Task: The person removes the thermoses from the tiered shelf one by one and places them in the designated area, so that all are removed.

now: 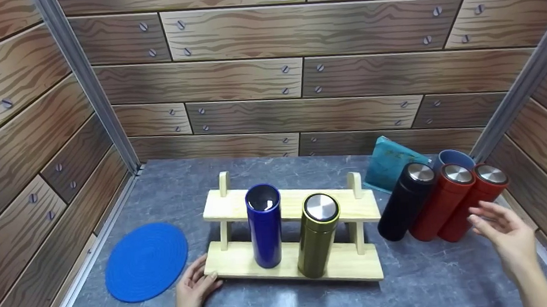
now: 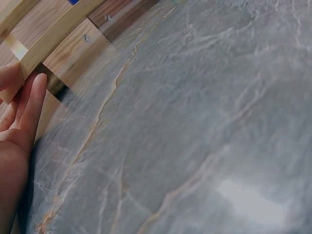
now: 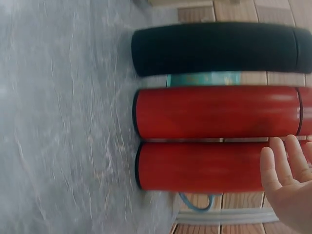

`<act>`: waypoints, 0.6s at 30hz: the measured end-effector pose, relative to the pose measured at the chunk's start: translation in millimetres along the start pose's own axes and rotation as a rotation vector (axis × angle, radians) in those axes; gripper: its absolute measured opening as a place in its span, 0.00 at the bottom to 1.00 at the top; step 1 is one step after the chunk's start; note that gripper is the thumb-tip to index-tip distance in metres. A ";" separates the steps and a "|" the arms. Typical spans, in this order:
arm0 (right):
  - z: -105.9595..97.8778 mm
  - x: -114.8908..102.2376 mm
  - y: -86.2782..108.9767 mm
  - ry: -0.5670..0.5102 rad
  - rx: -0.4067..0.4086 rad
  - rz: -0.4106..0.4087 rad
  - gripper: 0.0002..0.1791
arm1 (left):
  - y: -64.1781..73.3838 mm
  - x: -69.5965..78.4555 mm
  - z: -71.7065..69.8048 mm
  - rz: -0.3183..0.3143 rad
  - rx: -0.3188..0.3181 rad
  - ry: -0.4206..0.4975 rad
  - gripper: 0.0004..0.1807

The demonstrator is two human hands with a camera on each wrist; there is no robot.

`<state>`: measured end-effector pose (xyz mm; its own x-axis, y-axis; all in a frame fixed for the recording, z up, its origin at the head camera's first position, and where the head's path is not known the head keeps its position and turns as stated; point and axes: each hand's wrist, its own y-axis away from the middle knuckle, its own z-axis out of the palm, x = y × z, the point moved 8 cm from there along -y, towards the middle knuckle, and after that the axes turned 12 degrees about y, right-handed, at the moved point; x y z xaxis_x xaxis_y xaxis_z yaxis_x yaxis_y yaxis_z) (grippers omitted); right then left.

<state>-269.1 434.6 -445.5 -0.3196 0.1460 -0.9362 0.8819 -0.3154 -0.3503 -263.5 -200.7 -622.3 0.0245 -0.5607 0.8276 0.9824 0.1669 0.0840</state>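
A two-tier wooden rack [image 1: 233, 260] stands mid-table. On its lower board are a blue thermos [image 1: 266, 236], dark on top, and an olive-gold thermos [image 1: 315, 251] with a steel lid. My left hand [image 1: 194, 289] pinches the front left corner of that board, thumb above and fingers beneath; the left wrist view shows the fingers [image 2: 34, 100] against the wood. At the right, my right hand [image 1: 505, 233] is held with fingers loosely spread beside the outer red thermos [image 3: 200, 166]. Another red thermos [image 3: 214, 112] and a black thermos [image 3: 209, 51] stand next to it, all upright.
A round blue mat [image 1: 146, 262] lies left of the rack. Behind the bottles at the right are a teal packet [image 1: 389, 162] and a blue-grey mug [image 1: 454, 156]. Wood-patterned walls [image 1: 249, 78] with metal corner posts enclose the grey marbled table [image 1: 294, 306].
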 end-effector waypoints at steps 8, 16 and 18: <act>38.6 -13.7 13.2 -0.093 -0.157 -0.087 0.22 | -0.3 0.0 0.1 0.000 0.000 0.009 0.37; 76.8 -28.4 26.3 -0.109 -0.264 -0.125 0.22 | -0.6 -0.8 -1.2 0.006 -0.001 0.011 0.36; 85.6 -31.3 30.0 -0.113 -0.282 -0.138 0.22 | -0.2 -0.4 -0.9 0.013 -0.005 0.012 0.36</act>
<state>-262.2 340.3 -429.1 -0.4651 0.0598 -0.8833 0.8838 -0.0260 -0.4671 -263.6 -201.2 -623.2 0.0395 -0.5685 0.8217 0.9829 0.1699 0.0704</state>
